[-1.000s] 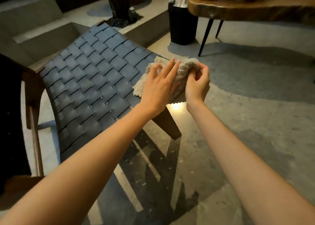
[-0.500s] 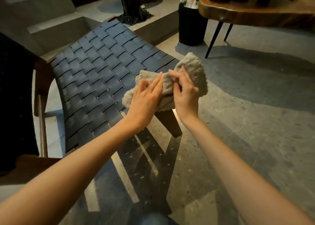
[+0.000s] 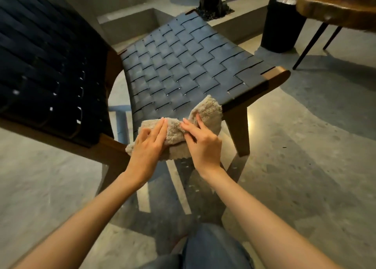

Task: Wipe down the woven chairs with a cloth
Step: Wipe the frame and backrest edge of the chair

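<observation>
The cloth (image 3: 209, 110) lies bunched on the near seat edge of the woven chair (image 3: 183, 65), partly overhanging. The left hand (image 3: 147, 146) presses it with straight fingers together; the right hand (image 3: 204, 146) pinches a fold. Bunched so (little flat contact), it may skip strips or slip off

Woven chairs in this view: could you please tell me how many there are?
1: the dark woven-strap chair with a wooden frame, directly ahead, beige fluffy cloth at its near seat edge. Others may be out of frame.
</observation>
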`<move>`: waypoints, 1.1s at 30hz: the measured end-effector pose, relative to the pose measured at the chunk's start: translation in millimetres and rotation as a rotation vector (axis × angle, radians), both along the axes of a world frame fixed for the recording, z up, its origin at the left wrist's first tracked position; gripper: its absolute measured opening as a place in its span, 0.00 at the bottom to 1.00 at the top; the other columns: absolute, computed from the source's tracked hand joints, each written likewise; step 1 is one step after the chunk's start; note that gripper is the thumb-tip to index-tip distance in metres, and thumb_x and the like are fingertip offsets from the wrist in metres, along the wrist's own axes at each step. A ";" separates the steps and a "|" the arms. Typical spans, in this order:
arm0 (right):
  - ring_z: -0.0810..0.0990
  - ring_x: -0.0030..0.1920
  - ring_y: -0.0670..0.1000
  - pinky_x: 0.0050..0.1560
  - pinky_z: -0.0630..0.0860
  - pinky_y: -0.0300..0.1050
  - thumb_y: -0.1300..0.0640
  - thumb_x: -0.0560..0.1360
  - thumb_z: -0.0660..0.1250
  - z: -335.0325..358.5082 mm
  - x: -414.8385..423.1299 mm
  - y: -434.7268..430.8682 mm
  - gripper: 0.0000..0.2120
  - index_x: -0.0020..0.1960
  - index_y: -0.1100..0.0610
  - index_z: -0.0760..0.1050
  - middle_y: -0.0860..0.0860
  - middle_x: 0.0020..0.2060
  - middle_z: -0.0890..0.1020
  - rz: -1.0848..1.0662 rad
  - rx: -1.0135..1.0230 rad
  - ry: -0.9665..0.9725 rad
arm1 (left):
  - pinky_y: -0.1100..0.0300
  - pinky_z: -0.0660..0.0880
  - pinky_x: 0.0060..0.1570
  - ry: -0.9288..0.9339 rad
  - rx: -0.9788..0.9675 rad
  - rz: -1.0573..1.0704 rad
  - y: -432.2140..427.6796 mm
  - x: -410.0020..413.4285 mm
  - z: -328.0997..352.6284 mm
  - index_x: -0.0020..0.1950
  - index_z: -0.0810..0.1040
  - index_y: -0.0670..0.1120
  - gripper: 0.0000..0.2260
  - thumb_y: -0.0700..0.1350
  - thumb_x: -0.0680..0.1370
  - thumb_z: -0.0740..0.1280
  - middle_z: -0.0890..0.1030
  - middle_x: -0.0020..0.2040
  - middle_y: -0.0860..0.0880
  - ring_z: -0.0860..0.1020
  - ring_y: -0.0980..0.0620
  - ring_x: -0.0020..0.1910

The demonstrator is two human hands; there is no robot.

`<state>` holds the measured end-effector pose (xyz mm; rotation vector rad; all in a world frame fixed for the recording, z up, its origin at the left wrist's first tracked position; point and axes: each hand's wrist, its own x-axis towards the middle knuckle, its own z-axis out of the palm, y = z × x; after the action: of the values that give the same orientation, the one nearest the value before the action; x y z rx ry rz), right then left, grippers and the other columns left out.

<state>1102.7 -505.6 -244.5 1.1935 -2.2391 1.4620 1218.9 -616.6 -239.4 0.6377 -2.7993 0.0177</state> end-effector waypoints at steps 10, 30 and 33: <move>0.81 0.55 0.52 0.51 0.79 0.43 0.62 0.73 0.71 14.4 -19.1 41.5 0.10 0.54 0.58 0.82 0.53 0.51 0.84 0.013 0.046 0.026 | 0.49 0.73 0.50 0.071 0.059 -0.059 31.1 -4.6 18.4 0.76 0.61 0.49 0.37 0.37 0.70 0.74 0.71 0.63 0.39 0.70 0.43 0.56; 0.79 0.54 0.49 0.53 0.75 0.37 0.58 0.77 0.66 -25.0 -125.4 86.5 0.09 0.57 0.56 0.78 0.51 0.52 0.81 -0.290 0.016 -0.415 | 0.75 0.69 0.36 0.559 1.090 0.282 106.5 -136.2 -49.1 0.61 0.77 0.52 0.12 0.49 0.78 0.65 0.80 0.48 0.57 0.76 0.67 0.39; 0.77 0.60 0.49 0.57 0.74 0.35 0.61 0.78 0.65 -25.5 -136.8 66.7 0.15 0.64 0.55 0.72 0.52 0.58 0.79 -0.201 -0.097 -0.576 | 0.68 0.72 0.46 0.790 1.488 0.461 109.1 -154.6 -51.6 0.52 0.78 0.55 0.06 0.46 0.77 0.67 0.80 0.53 0.54 0.78 0.60 0.50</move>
<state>965.9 -439.0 -270.0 0.5334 -2.4944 1.9860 1064.2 -507.5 -291.0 1.1471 -1.4318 -1.8151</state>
